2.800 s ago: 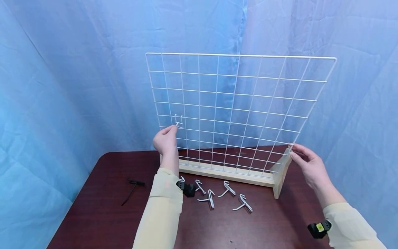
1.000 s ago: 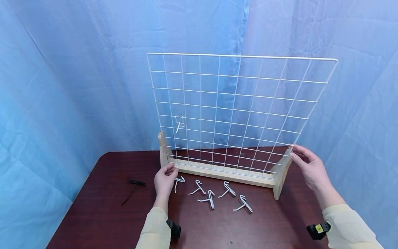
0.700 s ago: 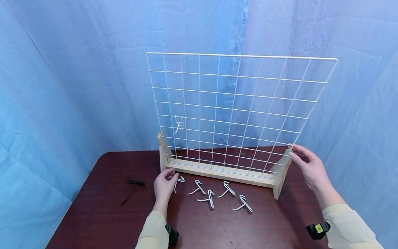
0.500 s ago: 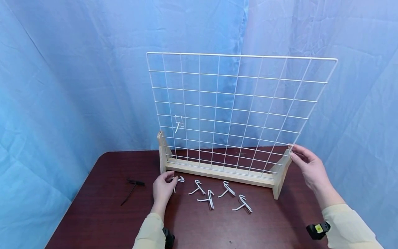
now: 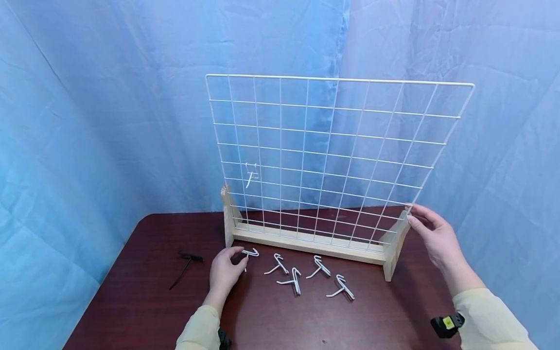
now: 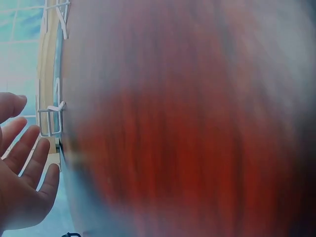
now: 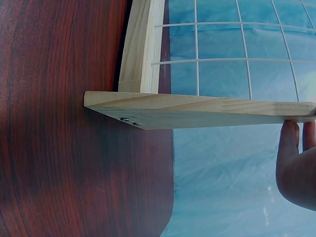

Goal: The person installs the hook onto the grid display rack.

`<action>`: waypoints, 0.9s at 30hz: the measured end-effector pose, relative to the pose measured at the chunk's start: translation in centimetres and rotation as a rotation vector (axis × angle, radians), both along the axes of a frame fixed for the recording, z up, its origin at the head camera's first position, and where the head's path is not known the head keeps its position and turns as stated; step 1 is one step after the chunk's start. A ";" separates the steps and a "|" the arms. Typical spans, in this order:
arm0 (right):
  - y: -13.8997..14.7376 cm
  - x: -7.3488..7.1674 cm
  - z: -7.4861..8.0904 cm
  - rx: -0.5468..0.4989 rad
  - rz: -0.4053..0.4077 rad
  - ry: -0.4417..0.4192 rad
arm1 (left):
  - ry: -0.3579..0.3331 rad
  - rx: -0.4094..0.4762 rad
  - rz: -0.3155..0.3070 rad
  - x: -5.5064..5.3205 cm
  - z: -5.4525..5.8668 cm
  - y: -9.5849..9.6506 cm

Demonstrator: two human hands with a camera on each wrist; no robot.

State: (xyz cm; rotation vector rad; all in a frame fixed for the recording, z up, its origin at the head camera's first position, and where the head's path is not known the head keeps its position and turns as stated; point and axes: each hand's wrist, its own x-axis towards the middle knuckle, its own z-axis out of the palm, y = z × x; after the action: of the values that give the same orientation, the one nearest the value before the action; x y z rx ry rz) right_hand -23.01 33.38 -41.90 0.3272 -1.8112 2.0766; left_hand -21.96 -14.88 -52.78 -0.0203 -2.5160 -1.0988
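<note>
Left hand (image 5: 225,273) lowered from grid (image 5: 340,79) to near white hook (image 5: 252,253), grip relaxed, fingers parted; right hand (image 5: 438,238) pinching wooden stand (image 5: 394,245).

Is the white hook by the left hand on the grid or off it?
Off: that white hook is in front of the wooden stand, beside the left hand.

White hooks (image 5: 323,267) match a white grid (image 5: 326,155), with pale-grained stand (image 7: 163,102), streaked red-brown table (image 7: 54,128) and blue curtain (image 5: 280,39).

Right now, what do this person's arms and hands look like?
Both arms wear pale cream sleeves. The left hand and right hand are ungloved. A black device sits by each wrist; the right one bears a yellow patch.
</note>
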 end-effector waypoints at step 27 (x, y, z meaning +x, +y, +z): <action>0.0 0.1 0.2 0.014 0.023 0.023 | -0.128 -0.120 -0.085 0.8 -0.6 -0.5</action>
State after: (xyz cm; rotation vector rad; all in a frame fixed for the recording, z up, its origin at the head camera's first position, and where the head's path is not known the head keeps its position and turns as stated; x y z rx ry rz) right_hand -22.92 33.35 -41.67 0.3755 -1.8175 2.0685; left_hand -21.18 -15.39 -53.42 -0.0934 -2.7153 -1.0089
